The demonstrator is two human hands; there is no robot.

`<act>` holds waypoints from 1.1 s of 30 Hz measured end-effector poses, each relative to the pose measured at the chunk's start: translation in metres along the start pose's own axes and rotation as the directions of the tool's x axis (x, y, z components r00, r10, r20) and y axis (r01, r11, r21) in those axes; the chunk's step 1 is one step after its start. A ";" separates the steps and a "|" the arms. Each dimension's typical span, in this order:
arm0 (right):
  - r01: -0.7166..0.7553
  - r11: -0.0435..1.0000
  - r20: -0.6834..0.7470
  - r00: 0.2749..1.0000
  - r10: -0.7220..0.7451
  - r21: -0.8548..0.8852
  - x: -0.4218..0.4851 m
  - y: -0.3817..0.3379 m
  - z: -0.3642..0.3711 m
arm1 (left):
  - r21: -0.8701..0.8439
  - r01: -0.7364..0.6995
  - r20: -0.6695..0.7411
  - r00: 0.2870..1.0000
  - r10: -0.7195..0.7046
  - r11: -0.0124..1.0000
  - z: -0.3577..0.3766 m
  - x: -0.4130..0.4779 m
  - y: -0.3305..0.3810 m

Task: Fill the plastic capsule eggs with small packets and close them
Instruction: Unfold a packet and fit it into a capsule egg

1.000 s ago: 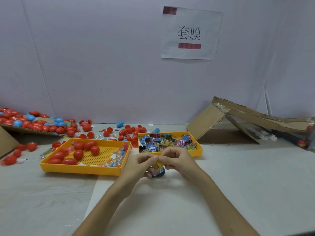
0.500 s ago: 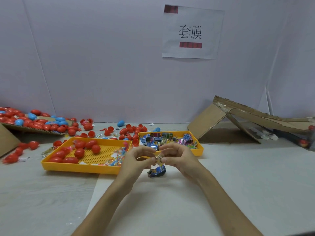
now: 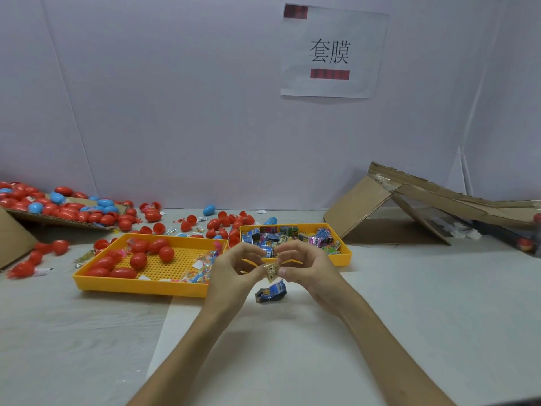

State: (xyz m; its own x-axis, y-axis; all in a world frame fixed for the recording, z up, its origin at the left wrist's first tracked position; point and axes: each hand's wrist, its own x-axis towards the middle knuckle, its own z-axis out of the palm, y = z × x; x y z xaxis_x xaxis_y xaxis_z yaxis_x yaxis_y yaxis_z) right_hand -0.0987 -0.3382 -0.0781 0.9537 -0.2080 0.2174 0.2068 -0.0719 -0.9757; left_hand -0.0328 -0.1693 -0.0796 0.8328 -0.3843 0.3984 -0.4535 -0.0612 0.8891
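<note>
- The left hand and the right hand meet above the pale surface, near its middle.
- Fingers of both hands pinch a small yellowish paper packet between them, each hand grasping one side.
- A crumpled blue foil packet lies on the surface just below the hands.
- A wide orange plastic tray with a perforated floor sits to the left, holding red plastic capsule eggs and small clear packets.
- A smaller orange plastic tray just beyond the hands holds many colourful small packets.
- More red and blue capsule eggs are scattered at far left, some on a cardboard sheet.
- Folded brown cardboard leans at far right.
</note>
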 end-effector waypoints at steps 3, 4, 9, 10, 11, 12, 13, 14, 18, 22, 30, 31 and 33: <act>-0.004 1.000 0.000 1.000 0.004 0.027 -0.001 -0.002 0.001 | 0.087 -0.062 0.001 0.998 0.062 0.994 0.002 -0.002 0.000; -0.007 1.000 -0.005 1.000 0.007 0.023 -0.001 -0.003 0.001 | 0.103 -0.078 -0.006 0.997 0.079 0.992 0.002 -0.002 0.000; -0.050 0.999 0.006 0.999 0.050 0.021 -0.002 -0.005 0.005 | 0.118 -0.104 -0.103 0.988 0.117 0.987 0.001 -0.003 0.000; -0.063 0.998 0.027 0.998 0.062 0.032 -0.003 -0.005 0.006 | 0.119 -0.112 -0.111 0.986 0.126 0.987 0.001 -0.004 -0.001; -0.075 0.996 0.048 0.996 0.073 0.040 -0.004 -0.006 0.007 | 0.123 -0.125 -0.112 0.984 0.139 0.985 0.001 -0.004 -0.001; -0.086 0.995 0.067 0.994 0.083 0.049 -0.004 -0.006 0.007 | 0.131 -0.139 -0.107 0.982 0.154 0.981 0.002 -0.005 -0.002; -0.097 0.993 0.082 0.992 0.092 0.062 -0.004 -0.007 0.007 | 0.144 -0.153 -0.100 0.981 0.169 0.978 0.003 -0.005 -0.002; -0.109 0.991 0.091 0.991 0.101 0.080 -0.004 -0.007 0.007 | 0.156 -0.164 -0.094 0.979 0.180 0.974 0.003 -0.006 -0.002; -0.143 0.983 0.098 0.986 0.133 0.111 -0.004 -0.007 0.007 | 0.175 -0.180 -0.091 0.976 0.198 0.968 0.004 -0.006 -0.003; -0.080 0.988 0.088 0.994 0.069 0.131 -0.005 -0.008 0.007 | 0.200 -0.210 -0.037 0.974 0.222 0.957 0.004 -0.006 -0.004; -0.018 0.994 -0.022 1.000 0.020 0.108 -0.004 -0.006 0.007 | 0.281 -0.304 0.037 0.951 0.306 0.910 0.004 -0.007 -0.002; -0.021 0.994 -0.016 1.000 0.023 0.103 -0.004 -0.006 0.008 | 0.299 -0.314 0.046 0.948 0.315 0.901 0.004 -0.007 -0.002; -0.034 0.994 -0.007 0.999 0.035 0.101 -0.005 -0.007 0.009 | 0.313 -0.306 0.044 0.950 0.308 0.899 0.005 -0.007 -0.002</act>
State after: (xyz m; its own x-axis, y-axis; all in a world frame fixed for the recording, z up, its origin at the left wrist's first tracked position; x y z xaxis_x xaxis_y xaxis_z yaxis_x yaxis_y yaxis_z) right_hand -0.1030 -0.3283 -0.0727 0.9586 -0.2176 0.1836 0.1955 0.0343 -0.9801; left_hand -0.0395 -0.1707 -0.0853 0.6380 -0.4247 0.6423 -0.7617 -0.2259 0.6073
